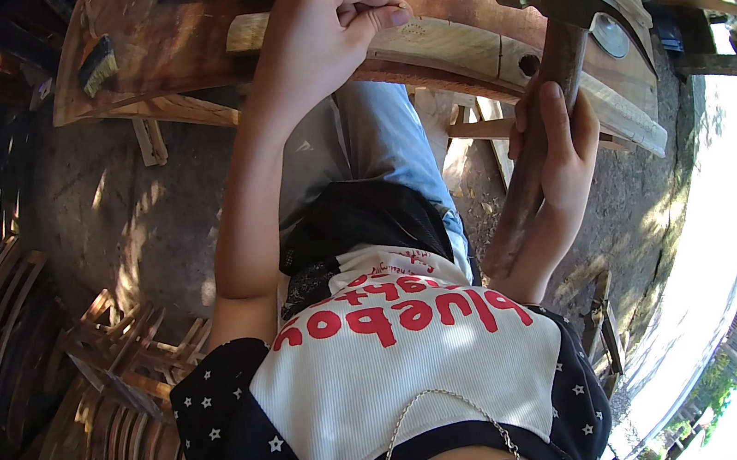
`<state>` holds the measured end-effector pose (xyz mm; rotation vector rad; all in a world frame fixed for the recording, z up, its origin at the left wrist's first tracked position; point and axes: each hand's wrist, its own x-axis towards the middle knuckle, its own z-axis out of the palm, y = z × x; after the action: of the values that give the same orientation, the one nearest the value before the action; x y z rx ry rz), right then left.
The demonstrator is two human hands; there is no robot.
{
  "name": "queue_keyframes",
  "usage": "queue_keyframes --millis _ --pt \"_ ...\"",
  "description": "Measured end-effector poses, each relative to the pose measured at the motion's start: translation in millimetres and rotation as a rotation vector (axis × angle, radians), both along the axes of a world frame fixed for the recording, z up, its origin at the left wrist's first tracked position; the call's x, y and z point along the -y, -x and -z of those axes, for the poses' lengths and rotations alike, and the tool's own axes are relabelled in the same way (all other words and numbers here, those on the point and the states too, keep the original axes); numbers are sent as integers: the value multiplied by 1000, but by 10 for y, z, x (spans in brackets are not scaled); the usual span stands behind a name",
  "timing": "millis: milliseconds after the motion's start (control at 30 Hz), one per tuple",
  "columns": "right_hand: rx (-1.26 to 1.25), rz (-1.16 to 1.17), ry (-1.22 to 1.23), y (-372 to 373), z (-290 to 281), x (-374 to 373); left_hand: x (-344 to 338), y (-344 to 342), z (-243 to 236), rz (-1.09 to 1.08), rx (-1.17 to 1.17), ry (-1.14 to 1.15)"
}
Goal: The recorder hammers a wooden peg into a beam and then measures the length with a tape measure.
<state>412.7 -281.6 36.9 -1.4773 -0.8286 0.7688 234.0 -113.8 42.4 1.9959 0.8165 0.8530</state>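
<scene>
Head view: right hand (pixel 570 146) holds hammer (pixel 563 63); round dish (pixel 612 40), contents unclear.

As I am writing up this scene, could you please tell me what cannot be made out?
In the head view:
- Whether the left hand pinches anything: too small to tell.
- Part of the hammer handle: covered by the right hand.
- Part of the pale wooden piece: behind the left hand.
- The brown wooden surface's far side: cut off by the upper edge.
</scene>
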Motion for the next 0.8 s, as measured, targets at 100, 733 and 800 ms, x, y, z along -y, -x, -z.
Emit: queue_keyframes --millis 100,733,800 --pt "-32 -15 4 10 46 98 39 20 -77 11 -57 31" --pt "-71 28 72 67 25 126 64 -8 -143 3 -129 65" --pt "-60 54 85 127 -36 86 42 30 -103 30 -59 53"
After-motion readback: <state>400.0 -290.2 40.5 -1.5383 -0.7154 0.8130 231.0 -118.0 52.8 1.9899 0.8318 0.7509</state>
